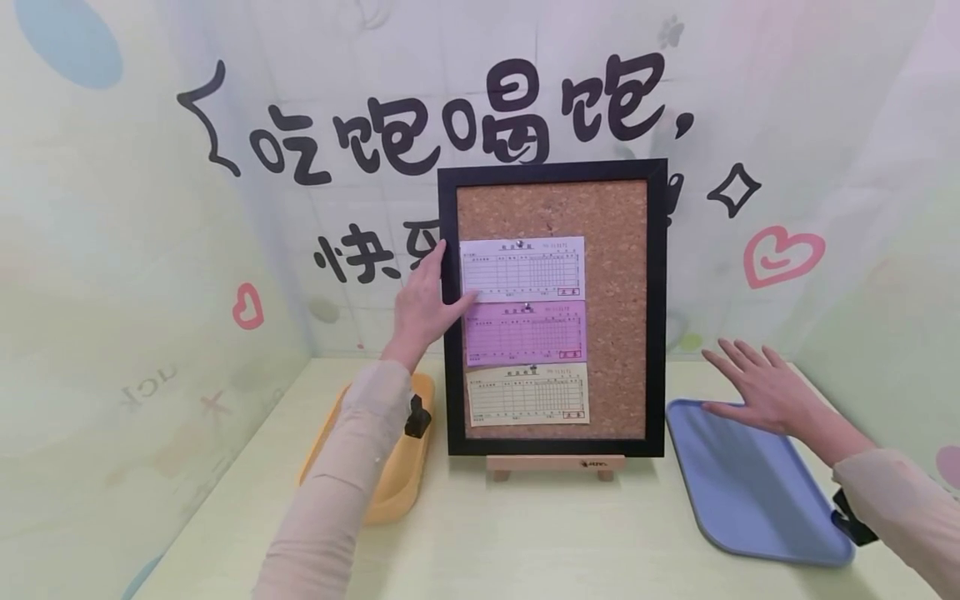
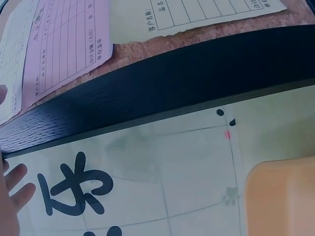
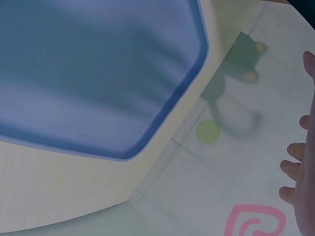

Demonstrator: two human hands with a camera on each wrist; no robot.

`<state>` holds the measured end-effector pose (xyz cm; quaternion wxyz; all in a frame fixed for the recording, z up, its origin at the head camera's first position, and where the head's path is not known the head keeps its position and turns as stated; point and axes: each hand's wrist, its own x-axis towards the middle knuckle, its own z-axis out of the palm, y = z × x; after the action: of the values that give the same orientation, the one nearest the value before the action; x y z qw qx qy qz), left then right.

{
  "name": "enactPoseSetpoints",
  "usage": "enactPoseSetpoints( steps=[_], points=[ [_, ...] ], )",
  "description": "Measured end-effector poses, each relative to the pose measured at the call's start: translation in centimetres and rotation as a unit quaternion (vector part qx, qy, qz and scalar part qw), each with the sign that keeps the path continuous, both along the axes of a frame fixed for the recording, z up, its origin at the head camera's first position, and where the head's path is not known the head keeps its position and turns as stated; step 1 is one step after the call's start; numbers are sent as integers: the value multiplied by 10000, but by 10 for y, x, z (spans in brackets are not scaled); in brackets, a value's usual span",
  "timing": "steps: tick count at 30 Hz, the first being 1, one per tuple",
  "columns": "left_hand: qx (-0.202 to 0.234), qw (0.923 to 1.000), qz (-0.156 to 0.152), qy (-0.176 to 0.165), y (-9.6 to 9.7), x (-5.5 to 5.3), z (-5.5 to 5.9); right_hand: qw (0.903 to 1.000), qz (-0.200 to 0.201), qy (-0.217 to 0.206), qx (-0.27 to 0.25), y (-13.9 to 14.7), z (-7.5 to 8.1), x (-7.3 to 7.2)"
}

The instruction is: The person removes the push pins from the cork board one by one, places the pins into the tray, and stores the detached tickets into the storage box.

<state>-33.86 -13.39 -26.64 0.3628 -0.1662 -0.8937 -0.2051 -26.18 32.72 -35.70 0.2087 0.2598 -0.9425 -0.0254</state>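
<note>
A cork board (image 1: 615, 333) in a black frame stands upright on a small wooden easel (image 1: 555, 463). Push pins hold three receipt slips in a column on its left side: a white slip (image 1: 522, 268), a purple slip (image 1: 525, 335) and a pale yellow slip (image 1: 528, 396). My left hand (image 1: 425, 304) holds the frame's left edge, thumb over the front beside the white slip and fingers round the outer side. To the right, my right hand (image 1: 765, 392) is raised over the far end of a blue tray (image 1: 757, 492), fingers spread, holding nothing.
On the left of the pale table (image 1: 510, 542), a yellow tray (image 1: 405, 492) lies partly under my left forearm. Behind the board is a wall with large black lettering (image 1: 517, 108). Side walls close in the table on the left and right.
</note>
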Motion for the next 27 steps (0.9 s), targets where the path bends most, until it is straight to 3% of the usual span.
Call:
enactPoseSetpoints(
  steps=[8, 18, 27],
  points=[
    [13, 9999, -114, 114, 2, -7, -5, 9992, -59, -278, -279, -6, 11, -2],
    [55, 9999, -99, 97, 4, -6, -6, 9925, 356, 160, -1163, -25, 41, -9],
    [47, 10000, -37, 59, 6, -7, -5, 9854, 614, 540, -1495, -40, 60, -13]
  ],
)
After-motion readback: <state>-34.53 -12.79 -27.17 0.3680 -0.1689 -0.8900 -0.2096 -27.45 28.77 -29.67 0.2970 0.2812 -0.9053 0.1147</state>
